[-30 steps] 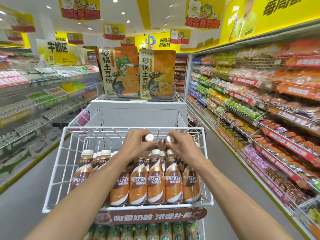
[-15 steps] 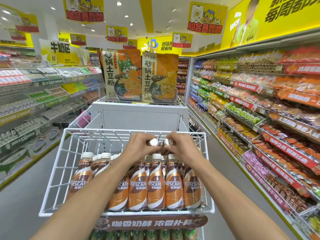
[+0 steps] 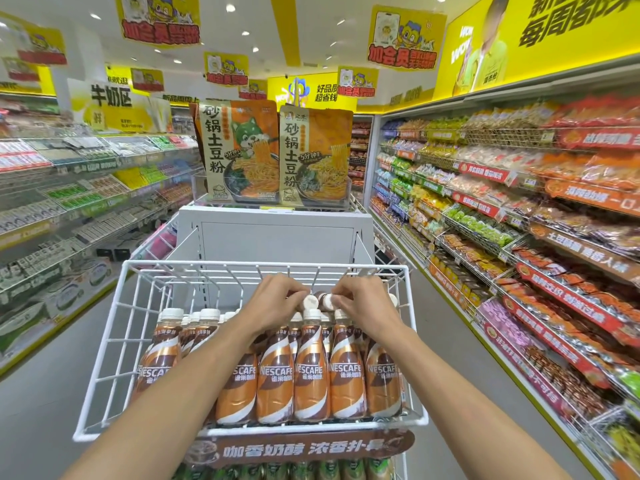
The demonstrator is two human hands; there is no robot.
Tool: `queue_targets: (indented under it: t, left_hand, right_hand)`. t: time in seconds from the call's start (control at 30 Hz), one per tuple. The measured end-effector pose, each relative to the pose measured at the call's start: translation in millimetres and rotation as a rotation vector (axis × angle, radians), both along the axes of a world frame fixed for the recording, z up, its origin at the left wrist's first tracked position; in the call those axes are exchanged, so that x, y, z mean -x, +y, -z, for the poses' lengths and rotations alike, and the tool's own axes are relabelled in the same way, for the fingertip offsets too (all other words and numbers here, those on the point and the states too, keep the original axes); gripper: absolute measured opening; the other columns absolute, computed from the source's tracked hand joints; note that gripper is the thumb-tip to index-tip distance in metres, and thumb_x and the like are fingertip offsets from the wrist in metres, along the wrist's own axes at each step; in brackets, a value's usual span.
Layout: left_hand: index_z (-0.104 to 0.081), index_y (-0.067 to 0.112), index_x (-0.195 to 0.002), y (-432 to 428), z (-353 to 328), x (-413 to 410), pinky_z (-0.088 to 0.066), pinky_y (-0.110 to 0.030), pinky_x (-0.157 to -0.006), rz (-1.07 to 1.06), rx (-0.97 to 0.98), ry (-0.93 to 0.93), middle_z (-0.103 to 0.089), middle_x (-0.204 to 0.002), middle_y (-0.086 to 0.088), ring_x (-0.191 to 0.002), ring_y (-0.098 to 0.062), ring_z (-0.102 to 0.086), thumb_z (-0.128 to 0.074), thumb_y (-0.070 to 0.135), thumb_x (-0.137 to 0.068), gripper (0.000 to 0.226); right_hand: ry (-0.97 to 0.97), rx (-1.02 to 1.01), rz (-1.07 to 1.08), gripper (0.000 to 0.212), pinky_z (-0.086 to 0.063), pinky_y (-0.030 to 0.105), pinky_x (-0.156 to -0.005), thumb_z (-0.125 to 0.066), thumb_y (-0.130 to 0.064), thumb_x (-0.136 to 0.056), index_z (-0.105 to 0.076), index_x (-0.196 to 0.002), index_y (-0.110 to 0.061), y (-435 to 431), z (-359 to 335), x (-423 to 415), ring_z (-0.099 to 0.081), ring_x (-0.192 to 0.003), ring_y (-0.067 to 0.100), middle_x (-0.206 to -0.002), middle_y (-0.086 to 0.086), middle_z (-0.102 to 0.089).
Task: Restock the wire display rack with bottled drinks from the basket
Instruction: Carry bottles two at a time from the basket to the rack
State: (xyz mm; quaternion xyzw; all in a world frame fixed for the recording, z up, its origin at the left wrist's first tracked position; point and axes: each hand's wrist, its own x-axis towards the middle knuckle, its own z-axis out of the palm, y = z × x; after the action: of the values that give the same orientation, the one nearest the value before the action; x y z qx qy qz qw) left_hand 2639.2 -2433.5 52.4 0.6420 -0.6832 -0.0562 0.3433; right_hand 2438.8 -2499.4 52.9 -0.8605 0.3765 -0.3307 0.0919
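A white wire display rack (image 3: 104,341) stands in front of me, its top tier filled on the right with several brown and orange coffee bottles (image 3: 311,372) with white caps. My left hand (image 3: 273,303) grips a white-capped bottle (image 3: 310,302) by the neck over the back rows. My right hand (image 3: 363,303) grips a second bottle (image 3: 327,300) the same way, right beside it. Both held bottles are mostly hidden by my fingers. The basket is not in view.
The rack's left part holds only a few bottles (image 3: 173,341). A lower tier with green-labelled bottles (image 3: 301,469) shows below a brown sign (image 3: 298,448). A white stand with two noodle packs (image 3: 273,154) rises behind. Stocked shelves (image 3: 519,237) line both aisle sides.
Both hands have lowered slightly with their bottles and drawn closer together over the back rows. The camera has tilted up a little.
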Motion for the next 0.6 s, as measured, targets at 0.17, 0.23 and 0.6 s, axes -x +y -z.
queue_targets:
  t: [0.17, 0.23, 0.6]
  left_hand:
    - [-0.074, 0.012, -0.068, 1, -6, 0, -0.054, -0.029, -0.065, 0.003, -0.006, 0.072, -0.071, -0.062, 0.006, -0.06, -0.004, -0.066, -0.062, 0.03, -0.1, 0.038]
    - [-0.073, 0.015, -0.07, 9, -12, 2, -0.047, -0.025, -0.06, 0.017, 0.002, 0.043, -0.067, -0.059, 0.007, -0.056, -0.001, -0.06, -0.059, 0.037, -0.1, 0.04]
    - [-0.048, 0.027, -0.14, 35, -44, 41, -0.049, -0.049, -0.102, 0.213, -0.168, -0.648, -0.058, -0.143, -0.004, -0.127, -0.028, -0.058, -0.031, 0.069, -0.098, 0.062]
  right_hand:
    - [0.015, -0.007, 0.038, 0.017, -0.062, 0.038, -0.082, -0.079, -0.026, -0.092, -0.081, -0.099, -0.011, 2, -7, -1, -0.074, -0.083, 0.014, -0.089, 0.002, -0.08]
    - [0.068, 0.002, 0.032, 0.026, -0.061, 0.04, -0.083, -0.076, -0.034, -0.094, -0.08, -0.104, -0.011, 5, -10, 3, -0.073, -0.087, 0.018, -0.092, 0.003, -0.08]
    - [0.468, 0.092, 0.087, 0.05, -0.05, 0.046, -0.103, -0.048, -0.055, -0.103, -0.06, -0.136, -0.019, 60, -33, 67, -0.054, -0.129, 0.027, -0.136, 0.006, -0.062]
